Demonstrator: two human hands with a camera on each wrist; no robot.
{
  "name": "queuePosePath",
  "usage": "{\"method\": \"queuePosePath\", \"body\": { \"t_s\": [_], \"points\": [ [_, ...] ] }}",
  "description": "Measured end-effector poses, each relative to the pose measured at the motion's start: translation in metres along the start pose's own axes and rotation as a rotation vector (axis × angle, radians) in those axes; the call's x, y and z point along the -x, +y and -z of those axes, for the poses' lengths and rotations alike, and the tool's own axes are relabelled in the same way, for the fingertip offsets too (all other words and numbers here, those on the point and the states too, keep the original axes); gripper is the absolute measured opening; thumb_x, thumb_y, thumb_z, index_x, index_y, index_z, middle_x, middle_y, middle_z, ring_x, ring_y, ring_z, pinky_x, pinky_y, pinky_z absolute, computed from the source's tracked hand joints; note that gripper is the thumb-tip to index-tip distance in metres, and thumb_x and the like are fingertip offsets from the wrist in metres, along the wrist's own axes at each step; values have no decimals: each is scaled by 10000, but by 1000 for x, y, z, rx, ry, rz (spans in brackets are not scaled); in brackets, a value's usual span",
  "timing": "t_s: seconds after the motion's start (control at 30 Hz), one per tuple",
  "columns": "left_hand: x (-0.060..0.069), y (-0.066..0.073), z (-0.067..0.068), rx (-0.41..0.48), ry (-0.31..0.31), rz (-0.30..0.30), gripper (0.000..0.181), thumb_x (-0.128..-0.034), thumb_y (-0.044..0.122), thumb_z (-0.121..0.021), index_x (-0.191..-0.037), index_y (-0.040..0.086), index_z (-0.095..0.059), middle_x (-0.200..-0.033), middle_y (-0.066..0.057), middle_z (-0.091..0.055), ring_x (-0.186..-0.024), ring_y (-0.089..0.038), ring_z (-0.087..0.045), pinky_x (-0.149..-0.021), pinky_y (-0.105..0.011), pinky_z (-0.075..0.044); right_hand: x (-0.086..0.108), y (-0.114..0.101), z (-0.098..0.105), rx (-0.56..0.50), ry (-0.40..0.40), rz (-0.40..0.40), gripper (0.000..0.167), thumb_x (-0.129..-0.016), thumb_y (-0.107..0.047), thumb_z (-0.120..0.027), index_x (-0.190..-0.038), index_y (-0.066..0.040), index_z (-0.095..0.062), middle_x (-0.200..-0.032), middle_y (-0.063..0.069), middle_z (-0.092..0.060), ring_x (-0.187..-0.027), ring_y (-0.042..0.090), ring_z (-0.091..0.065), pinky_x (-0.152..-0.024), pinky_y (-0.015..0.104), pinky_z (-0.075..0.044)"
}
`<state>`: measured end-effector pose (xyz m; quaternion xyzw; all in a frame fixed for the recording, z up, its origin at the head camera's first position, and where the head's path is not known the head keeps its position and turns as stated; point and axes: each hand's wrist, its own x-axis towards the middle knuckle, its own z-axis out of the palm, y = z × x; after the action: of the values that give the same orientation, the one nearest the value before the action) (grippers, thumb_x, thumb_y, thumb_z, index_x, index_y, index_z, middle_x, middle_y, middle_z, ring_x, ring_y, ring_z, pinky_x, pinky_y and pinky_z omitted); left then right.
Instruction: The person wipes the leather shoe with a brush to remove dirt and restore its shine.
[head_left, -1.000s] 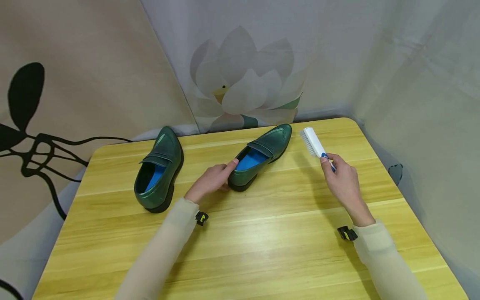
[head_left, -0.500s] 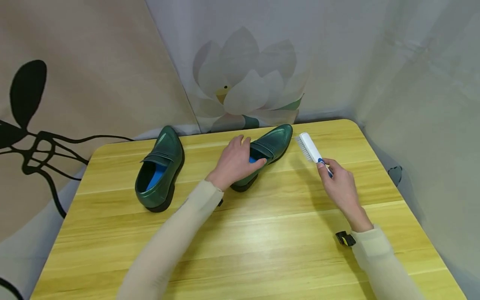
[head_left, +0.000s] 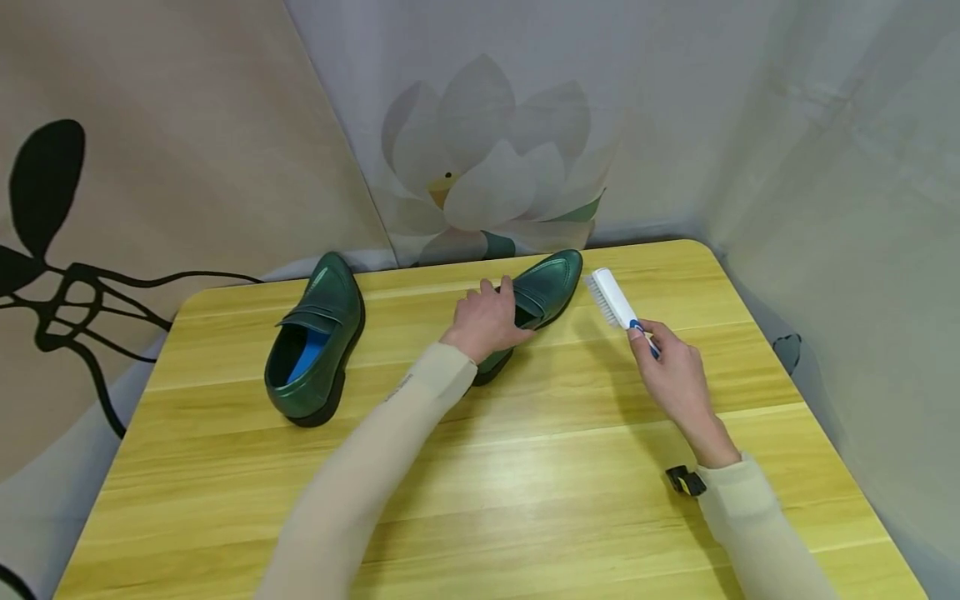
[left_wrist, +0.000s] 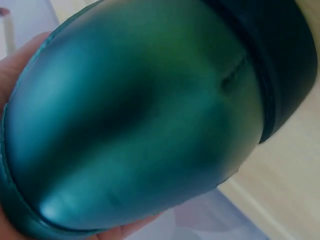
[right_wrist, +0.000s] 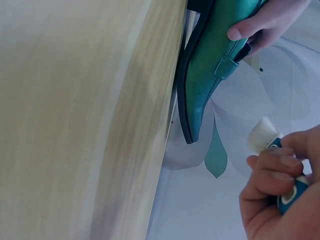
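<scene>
On the table's far side, a green loafer (head_left: 553, 282) points to the upper right. My left hand (head_left: 487, 321) grips it across the opening, thumb on the near side and fingers over the far side. Its heel end (left_wrist: 135, 120) fills the left wrist view, with parts of the hand showing behind it. My right hand (head_left: 678, 379) holds a white-and-blue brush (head_left: 613, 298) by the handle, its bristles facing left, apart from the loafer. Further left stands the other green loafer (head_left: 326, 333) with a blue insole, untouched.
The wood-grain table (head_left: 480, 483) extends toward me. A pale curtain (head_left: 660, 125) with a printed flower hangs close behind its far edge, with more of it along both sides.
My left hand has moved from the loafer's heel up over its opening and taken a grip there. My right hand with the brush has drifted slightly left and down.
</scene>
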<state>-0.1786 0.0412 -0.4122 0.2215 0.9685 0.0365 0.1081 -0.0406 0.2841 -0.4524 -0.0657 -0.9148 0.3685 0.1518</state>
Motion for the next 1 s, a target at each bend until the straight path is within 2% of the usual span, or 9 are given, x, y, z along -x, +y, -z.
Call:
{"method": "queuePosePath", "body": {
  "t_s": [0.13,0.27,0.4,0.53,0.7,0.83,1.0],
  "points": [
    [-3,-2,-1,80,-78,29,1017,-912,590,-717,-1638,58,-243,-1458,-235,-522,-1174,-403,-606,-961,-528,-526,0,-1,-1,-3,2,4,504,-1102,-362,-495,-1342,64,-618,-631,49,-483,-448,150,-378,-385,284,-301],
    [-4,-7,-2,133,-63,33,986,-903,555,-743,-1632,81,-277,-1459,-198,-540,-1184,-381,-608,-957,-529,-527,-1,-1,-1,-1,4,5,501,-1102,-359,-496,-1336,65,-620,-630,48,-478,-452,151,-379,-390,283,-300],
    [-2,-13,-3,189,-2,17,968,-875,530,-783,-1611,87,-335,-1426,-172,-581,-1160,-365,-628,-926,-525,-544,0,-1,0,-1,16,4,499,-1101,-362,-496,-1326,64,-626,-621,47,-474,-442,144,-374,-380,279,-295],
    [7,-20,-3,261,80,9,955,-861,506,-799,-1599,91,-357,-1385,-178,-603,-1154,-365,-629,-917,-545,-544,0,-1,2,-9,41,14,485,-1098,-356,-506,-1305,61,-639,-611,43,-464,-439,144,-365,-377,281,-289],
    [24,-35,-4,425,210,35,944,-852,498,-797,-1602,129,-357,-1378,-172,-597,-1171,-360,-608,-918,-572,-516,0,-3,4,-24,50,27,477,-1096,-357,-513,-1305,50,-644,-614,41,-457,-442,145,-363,-382,284,-287],
    [40,-47,-7,563,314,48,932,-841,487,-793,-1597,148,-367,-1368,-141,-601,-1151,-322,-596,-888,-548,-506,0,-6,2,-41,31,29,484,-1098,-365,-508,-1318,45,-637,-617,45,-457,-435,138,-365,-374,277,-289],
    [57,-54,-10,663,380,68,943,-819,503,-786,-1597,163,-376,-1436,-112,-567,-1184,-316,-567,-907,-565,-484,1,-10,-1,-57,15,25,489,-1098,-370,-504,-1327,43,-632,-621,47,-460,-439,142,-370,-374,279,-294]
  ]
}}
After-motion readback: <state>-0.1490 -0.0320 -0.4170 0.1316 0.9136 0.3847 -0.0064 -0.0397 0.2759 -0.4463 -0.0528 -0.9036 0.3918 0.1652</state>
